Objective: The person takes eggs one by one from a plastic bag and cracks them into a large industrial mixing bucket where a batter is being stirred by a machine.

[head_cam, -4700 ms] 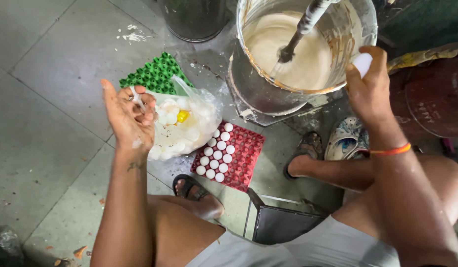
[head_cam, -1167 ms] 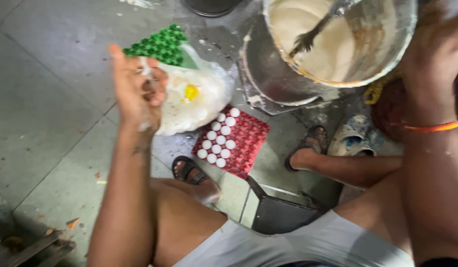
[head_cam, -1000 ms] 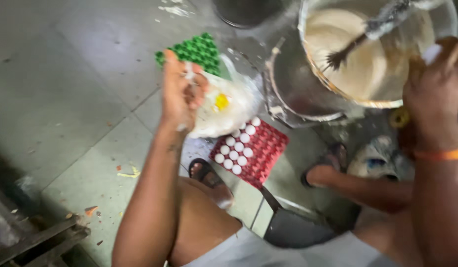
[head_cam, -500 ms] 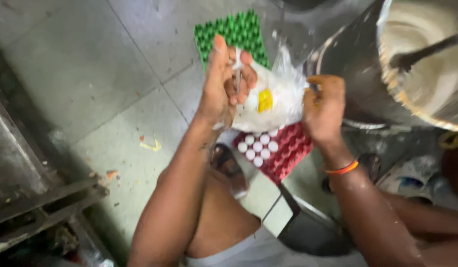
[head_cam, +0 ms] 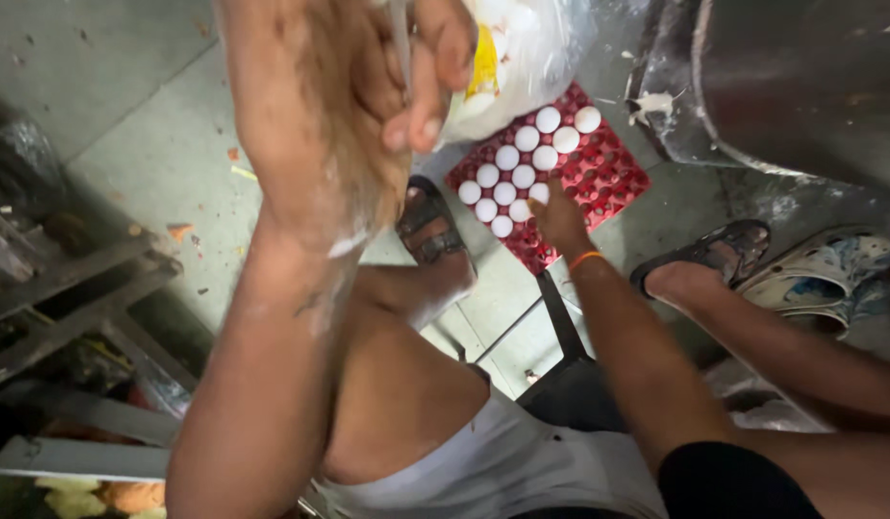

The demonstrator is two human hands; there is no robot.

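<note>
Since half a second ago the right hand (head_cam: 558, 213) has left the plastic bag (head_cam: 522, 58) and dropped to the red egg tray (head_cam: 599, 163) on the floor (head_cam: 147, 144), fingers spread over a white egg (head_cam: 538, 193) at the near edge of the rows; whether it has closed on that egg I cannot tell. Raised close to the camera, the left hand (head_cam: 349, 106) pinches the gathered neck of the bag, which seems to hold cracked eggs, a yolk showing through. A sandalled foot (head_cam: 427, 223) rests beside the tray, a big metal pot (head_cam: 801, 86) beyond it. One-handed, the wet bag could slip or tip and spill onto the tray.
</note>
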